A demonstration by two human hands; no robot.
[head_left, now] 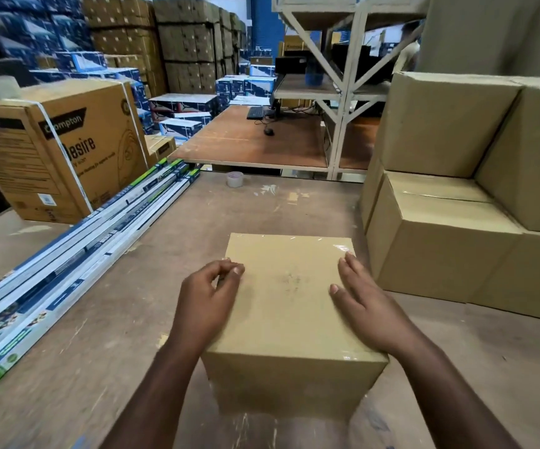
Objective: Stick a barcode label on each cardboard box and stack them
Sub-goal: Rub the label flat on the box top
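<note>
A plain cardboard box (289, 306) stands on the wooden table (106, 319) right in front of me, its top sealed with clear tape. My left hand (207, 299) rests at the box's left top edge with the fingers curled and thumb and fingertips pinched together; whether a label is between them I cannot tell. My right hand (364, 303) lies flat with fingers apart on the right side of the box top. No barcode label shows on the box. A stack of similar plain boxes (450, 241) stands to the right.
Long blue-and-white tube-light cartons (77, 251) lie along the left of the table. A large printed fan box (51, 150) stands at far left. A tape roll (236, 179) sits at the table's far edge. Beyond are a desk (249, 140) with keyboard and mouse, and a metal rack (346, 85).
</note>
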